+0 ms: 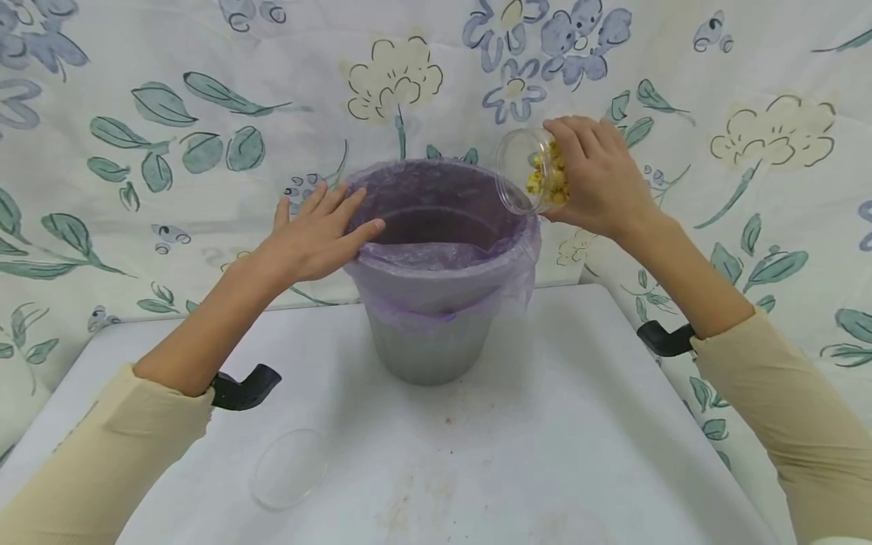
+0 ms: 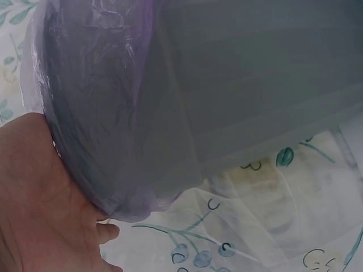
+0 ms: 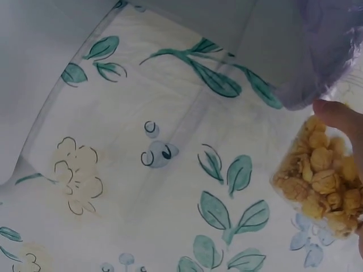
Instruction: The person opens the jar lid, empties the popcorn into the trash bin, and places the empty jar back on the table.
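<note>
A grey bin (image 1: 431, 352) lined with a thin purple bag (image 1: 436, 291) stands upright on the white table. My left hand (image 1: 316, 235) rests on the bin's left rim, fingers spread and straight over the bag's folded edge. In my right hand (image 1: 602, 178) I grip a clear jar (image 1: 521, 172), tipped sideways with its mouth over the bin's right rim. Yellow popcorn (image 1: 548, 178) lies inside the jar toward its base; the right wrist view shows the popcorn (image 3: 323, 175) close up beside my thumb. The bin's bottom is hidden by the bag.
A clear round lid (image 1: 289, 469) lies flat on the white table (image 1: 545, 454) at the front left. Small crumbs and brownish smudges (image 1: 409, 503) mark the table in front of the bin. Behind it hangs a floral cloth (image 1: 300, 45).
</note>
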Demonstrator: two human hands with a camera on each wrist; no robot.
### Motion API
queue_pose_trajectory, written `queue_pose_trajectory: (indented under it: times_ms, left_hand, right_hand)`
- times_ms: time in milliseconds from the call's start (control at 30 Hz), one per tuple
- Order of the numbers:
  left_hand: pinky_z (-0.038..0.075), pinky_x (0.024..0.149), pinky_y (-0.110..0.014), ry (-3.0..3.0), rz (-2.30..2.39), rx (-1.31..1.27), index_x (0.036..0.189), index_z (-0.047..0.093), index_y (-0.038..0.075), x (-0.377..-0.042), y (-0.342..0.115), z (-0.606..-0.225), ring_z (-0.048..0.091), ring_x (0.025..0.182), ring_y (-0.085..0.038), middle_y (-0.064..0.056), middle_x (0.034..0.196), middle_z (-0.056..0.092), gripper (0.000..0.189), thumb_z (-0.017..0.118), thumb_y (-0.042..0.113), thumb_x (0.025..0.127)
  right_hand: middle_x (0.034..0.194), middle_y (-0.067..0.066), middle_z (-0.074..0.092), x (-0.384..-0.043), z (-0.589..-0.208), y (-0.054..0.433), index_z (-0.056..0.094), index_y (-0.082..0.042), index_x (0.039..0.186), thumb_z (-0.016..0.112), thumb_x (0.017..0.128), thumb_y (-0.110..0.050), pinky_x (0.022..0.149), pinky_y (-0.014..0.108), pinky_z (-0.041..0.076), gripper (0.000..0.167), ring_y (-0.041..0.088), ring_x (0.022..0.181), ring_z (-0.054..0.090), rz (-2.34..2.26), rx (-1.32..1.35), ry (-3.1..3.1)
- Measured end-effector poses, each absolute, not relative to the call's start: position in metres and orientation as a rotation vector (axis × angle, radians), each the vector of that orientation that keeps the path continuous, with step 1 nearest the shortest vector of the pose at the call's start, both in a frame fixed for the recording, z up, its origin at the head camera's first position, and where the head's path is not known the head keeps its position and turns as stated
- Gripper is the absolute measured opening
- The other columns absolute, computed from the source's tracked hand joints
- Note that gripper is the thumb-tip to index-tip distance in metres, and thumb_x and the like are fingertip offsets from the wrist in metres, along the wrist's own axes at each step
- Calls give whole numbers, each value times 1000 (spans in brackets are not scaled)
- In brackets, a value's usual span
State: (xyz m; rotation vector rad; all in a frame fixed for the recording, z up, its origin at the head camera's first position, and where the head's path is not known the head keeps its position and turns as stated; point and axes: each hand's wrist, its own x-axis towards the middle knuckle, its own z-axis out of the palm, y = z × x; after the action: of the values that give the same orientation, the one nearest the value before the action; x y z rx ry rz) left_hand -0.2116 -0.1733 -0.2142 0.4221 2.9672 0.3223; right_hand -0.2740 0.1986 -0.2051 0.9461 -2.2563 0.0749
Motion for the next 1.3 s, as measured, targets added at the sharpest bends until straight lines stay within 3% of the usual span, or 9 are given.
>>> queue_pose_trajectory:
  times_ms: [400,967,1300]
  left_hand:
    - [-19,107,-67,2980,313,416,161,2,10,-210,-172,-215,-17,148,-38,-18,165,-6,82,21,64,102]
    - [-19,107,-67,2984,312,414,161,1,10,-210,-171,-215,-16,148,-39,-19,165,-6,82,22,63,103]
    - [-18,107,-68,2986,306,421,161,2,9,-211,-172,-215,-15,148,-39,-19,165,-6,82,22,63,102]
  right_hand:
    - [138,23,48,-278,-202,195,37,-1,144,94,65,-18,117,54,17,100,42,132,39,36,911,-2306]
    - [145,22,43,-278,-202,190,35,0,146,94,66,-20,118,53,14,101,41,137,35,-108,966,-2211]
    - [144,21,45,-280,-200,187,38,-1,144,90,71,-14,118,53,14,91,41,137,35,-155,966,-2168]
